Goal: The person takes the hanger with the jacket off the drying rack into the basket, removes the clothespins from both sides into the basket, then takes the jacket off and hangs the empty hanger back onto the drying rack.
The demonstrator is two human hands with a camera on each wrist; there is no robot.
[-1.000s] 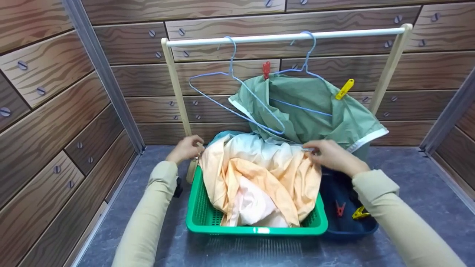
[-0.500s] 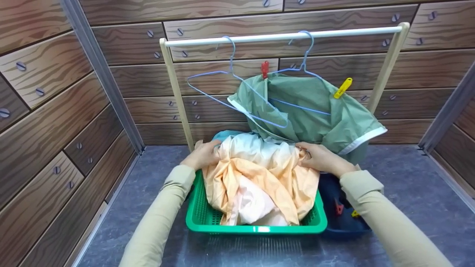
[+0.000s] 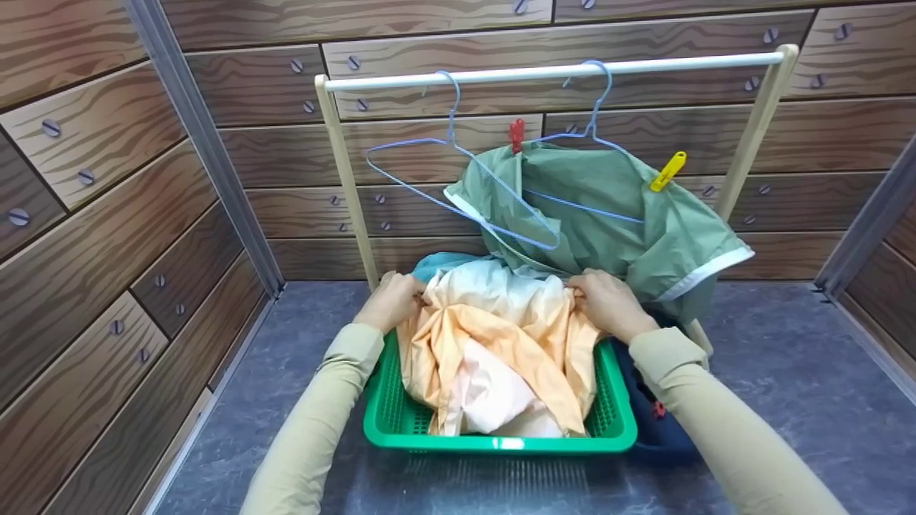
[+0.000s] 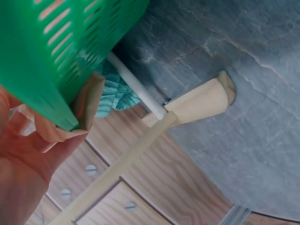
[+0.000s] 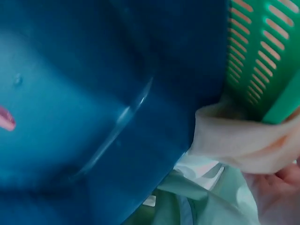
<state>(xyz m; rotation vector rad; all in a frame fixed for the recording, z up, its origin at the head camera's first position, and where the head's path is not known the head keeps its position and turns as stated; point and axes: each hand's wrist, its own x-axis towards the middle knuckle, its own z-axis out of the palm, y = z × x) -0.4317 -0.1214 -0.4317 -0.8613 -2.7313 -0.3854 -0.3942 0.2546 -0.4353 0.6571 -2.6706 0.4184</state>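
A peach garment (image 3: 494,322) with white parts lies bunched in the green basket (image 3: 501,445), its kind unclear in the folds. My left hand (image 3: 392,300) grips its left edge near the basket's back corner. In the left wrist view, the left hand (image 4: 26,154) has peach cloth between its fingers beside the basket wall (image 4: 61,51). At the garment's right edge, my right hand (image 3: 608,304) holds a fold of cloth. The right wrist view shows the right hand (image 5: 276,194) at its border, beneath the peach cloth (image 5: 239,140); its fingertips are mostly hidden.
Behind the basket stands a rack with a white rail (image 3: 515,76). A bare blue hanger (image 3: 458,193) and another bearing a green garment (image 3: 587,186) hang there. A red clothespin (image 3: 517,136) and a yellow clothespin (image 3: 669,172) clip that garment. A dark blue tub (image 3: 658,436) sits at right.
My left hand has moved right from the basket's back-left corner onto the garment's edge. My right hand has shifted slightly left, drawing the garment's right side inward.
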